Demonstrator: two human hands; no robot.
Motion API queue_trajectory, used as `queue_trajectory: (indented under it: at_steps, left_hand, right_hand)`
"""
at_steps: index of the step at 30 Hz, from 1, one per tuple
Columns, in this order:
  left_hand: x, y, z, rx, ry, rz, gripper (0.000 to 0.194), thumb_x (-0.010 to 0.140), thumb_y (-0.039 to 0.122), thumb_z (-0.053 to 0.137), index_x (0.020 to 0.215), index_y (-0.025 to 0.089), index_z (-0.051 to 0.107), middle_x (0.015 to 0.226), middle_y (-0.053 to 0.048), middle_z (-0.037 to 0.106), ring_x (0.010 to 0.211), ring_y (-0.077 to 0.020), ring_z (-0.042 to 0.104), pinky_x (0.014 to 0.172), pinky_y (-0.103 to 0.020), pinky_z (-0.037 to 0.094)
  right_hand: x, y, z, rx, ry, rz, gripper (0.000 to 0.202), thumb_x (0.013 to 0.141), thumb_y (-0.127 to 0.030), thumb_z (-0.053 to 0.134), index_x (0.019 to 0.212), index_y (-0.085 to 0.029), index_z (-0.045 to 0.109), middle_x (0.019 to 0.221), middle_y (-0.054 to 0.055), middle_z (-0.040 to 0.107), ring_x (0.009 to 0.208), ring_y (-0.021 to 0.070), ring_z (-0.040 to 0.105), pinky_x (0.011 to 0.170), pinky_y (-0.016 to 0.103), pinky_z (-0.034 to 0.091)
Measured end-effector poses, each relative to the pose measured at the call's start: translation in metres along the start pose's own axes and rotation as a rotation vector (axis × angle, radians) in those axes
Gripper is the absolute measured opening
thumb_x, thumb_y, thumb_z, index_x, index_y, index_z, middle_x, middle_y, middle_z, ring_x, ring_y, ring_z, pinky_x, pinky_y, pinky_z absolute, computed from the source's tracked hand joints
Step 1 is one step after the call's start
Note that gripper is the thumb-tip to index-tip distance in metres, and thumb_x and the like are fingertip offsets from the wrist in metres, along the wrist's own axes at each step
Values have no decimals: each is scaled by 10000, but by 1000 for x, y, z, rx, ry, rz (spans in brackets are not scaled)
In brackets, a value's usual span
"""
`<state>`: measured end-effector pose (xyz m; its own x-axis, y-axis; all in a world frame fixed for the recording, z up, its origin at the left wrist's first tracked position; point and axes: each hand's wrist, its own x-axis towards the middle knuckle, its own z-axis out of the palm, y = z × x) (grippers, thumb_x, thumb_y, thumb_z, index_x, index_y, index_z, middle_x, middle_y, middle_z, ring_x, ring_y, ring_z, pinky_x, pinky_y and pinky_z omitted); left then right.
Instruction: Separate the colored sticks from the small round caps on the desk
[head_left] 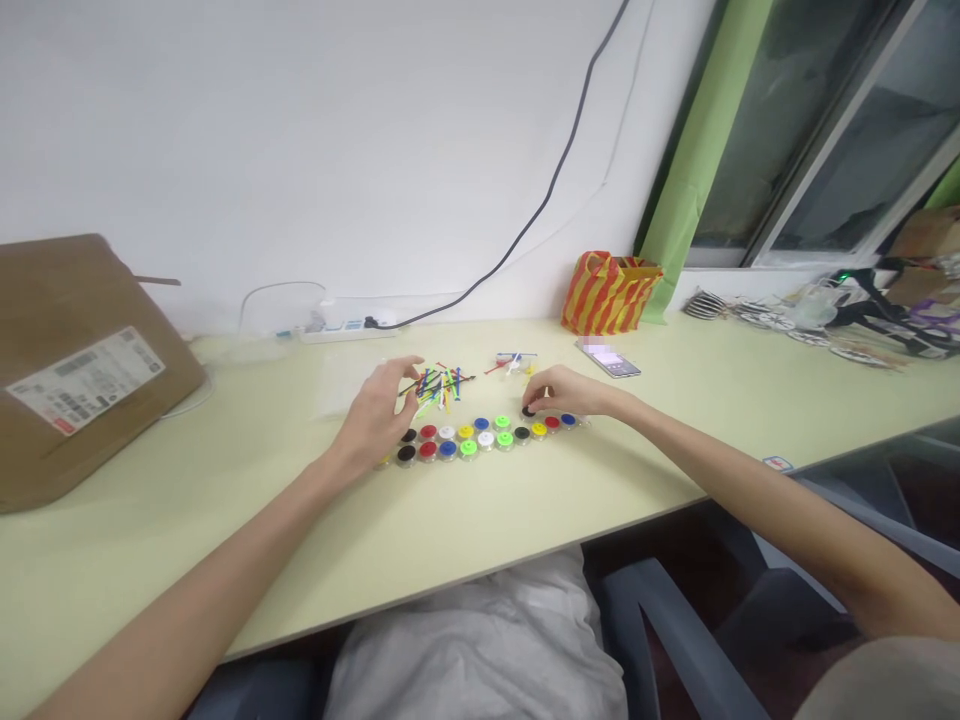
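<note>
Two rows of small clear jars with coloured lids stand on the table, among them a red-lidded jar [428,450] and a green-lidded jar [469,449]. At the back row's right part, my right hand [553,390] has its fingertips closed on a black lid [528,411]; whether the lid sits on a jar is partly hidden by the fingers. My left hand [381,415] hovers by the rows' left end, thumb and fingers apart, with nothing visible between them. Just beyond it lies a pile of thin coloured plastic sticks [442,385], and farther right a smaller group of sticks [514,362].
A large cardboard box [90,370] stands at the left. Along the wall are a white power strip [341,328] and a black cable [544,205]. Behind my right hand are a phone [609,358] and a red-yellow striped bag [609,295]. Assorted gear [885,310] lies far right.
</note>
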<state>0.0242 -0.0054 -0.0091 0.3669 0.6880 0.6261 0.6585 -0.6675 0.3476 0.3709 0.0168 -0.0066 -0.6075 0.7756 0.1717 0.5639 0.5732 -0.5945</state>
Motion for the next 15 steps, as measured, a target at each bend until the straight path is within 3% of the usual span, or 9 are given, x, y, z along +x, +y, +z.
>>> queue_trajectory:
  at_steps: [4,8,12,15]
  left_hand:
    - [1,0,0,3,-2,-3,449,933,221,454,1382,235,477,1169,-73,634,1146,-253,587,1028,-436,453]
    - [0,1,0,12,-1,-5,444,932,219,451,1375,237,480,1172,-75,636,1151,-259,584,1029,-441,451]
    - [0,0,0,24,-13,-9,443,930,211,445,1371,238,478,1171,-74,640,1149,-263,580,1022,-447,450]
    - [-1,-1,0,30,-12,-4,442,929,205,447,1368,240,477,1169,-71,640,1137,-261,581,1016,-445,449]
  right_hand:
    - [-1,-12,3,44,-44,-22,128,810,-271,717,877,-189,788,857,42,757,733,158,652,661,248,487]
    - [7,-6,-2,65,-27,-18,178,876,-290,664,945,-174,780,862,47,751,722,163,664,677,265,498]
    - [34,16,-12,-302,203,9,251,914,-124,573,1084,-171,751,1035,98,726,860,183,660,788,286,469]
    - [57,31,-15,-581,202,7,316,920,-74,553,1160,-177,731,1139,131,682,989,204,636,829,277,420]
